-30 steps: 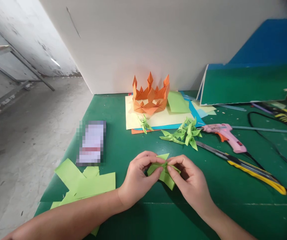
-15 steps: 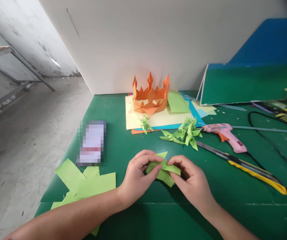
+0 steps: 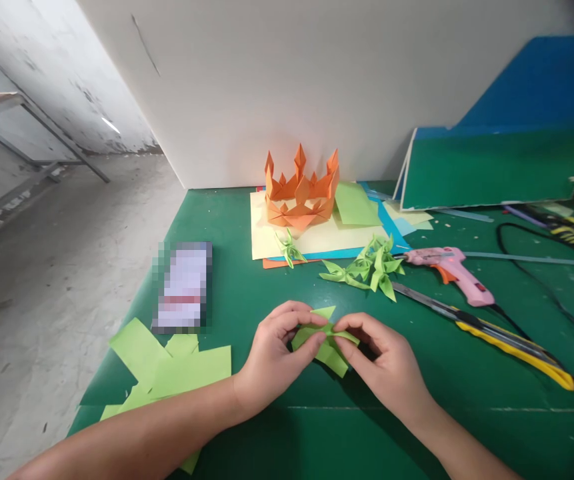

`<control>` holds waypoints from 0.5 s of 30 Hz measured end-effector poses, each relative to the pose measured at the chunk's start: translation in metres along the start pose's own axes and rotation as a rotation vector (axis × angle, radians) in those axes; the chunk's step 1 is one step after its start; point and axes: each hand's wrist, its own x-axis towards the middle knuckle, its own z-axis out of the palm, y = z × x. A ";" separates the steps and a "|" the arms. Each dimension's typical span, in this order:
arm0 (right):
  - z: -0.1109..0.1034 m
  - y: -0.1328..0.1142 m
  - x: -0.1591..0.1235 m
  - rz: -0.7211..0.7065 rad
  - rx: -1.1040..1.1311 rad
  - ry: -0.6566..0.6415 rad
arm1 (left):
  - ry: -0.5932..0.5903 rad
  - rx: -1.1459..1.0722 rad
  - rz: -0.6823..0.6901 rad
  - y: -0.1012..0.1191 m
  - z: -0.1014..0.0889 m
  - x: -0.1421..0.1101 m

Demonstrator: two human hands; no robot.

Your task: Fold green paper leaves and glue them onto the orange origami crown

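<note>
Over the green table [image 3: 247, 293], my left hand [image 3: 271, 357] and my right hand [image 3: 381, 363] both pinch a small light-green folded paper piece [image 3: 327, 340] between thumb and fingers. The fingertips of the two hands meet at the paper's middle, with its pointed flaps sticking out above and below. Several finished green folded pieces [image 3: 369, 267] lie just beyond the hands. An orange paper crown [image 3: 301, 193] stands on a stack of coloured sheets [image 3: 267, 233] near the white wall.
Loose green paper sheets [image 3: 167, 367] lie at the left near the table edge. A blurred flat object [image 3: 183, 287] lies left of centre. A pink glue gun [image 3: 449, 270], a yellow-handled cutter [image 3: 497, 333] and black cable [image 3: 541, 280] are on the right, with a green and blue board [image 3: 497, 167] behind.
The green paper piece has shifted slightly between my fingertips as the fold is pressed. Both hands stay in the same place.
</note>
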 end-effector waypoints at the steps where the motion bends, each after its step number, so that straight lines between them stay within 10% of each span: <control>1: 0.000 0.000 0.000 0.004 0.005 0.002 | -0.005 0.005 0.008 0.000 0.000 0.000; 15: 0.007 -0.002 0.000 0.083 0.149 0.062 | -0.016 0.045 0.067 0.000 0.002 0.001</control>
